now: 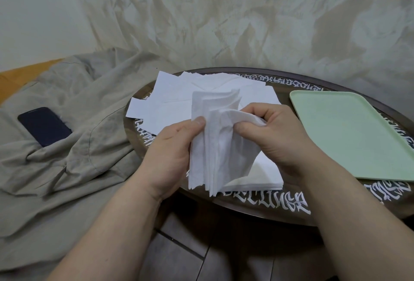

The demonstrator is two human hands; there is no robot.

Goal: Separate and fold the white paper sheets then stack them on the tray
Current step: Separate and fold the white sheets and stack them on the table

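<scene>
A bundle of soft white paper sheets [215, 142] hangs upright between both hands above the round table. My left hand [172, 146] pinches its left edge with the thumb on top. My right hand [277, 133] grips a sheet at the upper right, peeling it sideways from the bundle. Loose white sheets [179, 97] lie spread over the far left of the table. A flat stack of white sheets [262, 175] rests under my right wrist. The pale green tray [349, 137] lies at the right with nothing on it.
The round dark table [268, 204] has white lettering around its rim. A beige cloth [67, 146] covers the surface to the left, with a dark phone [44, 126] lying on it. A pale draped curtain hangs behind. Tiled floor shows below the table.
</scene>
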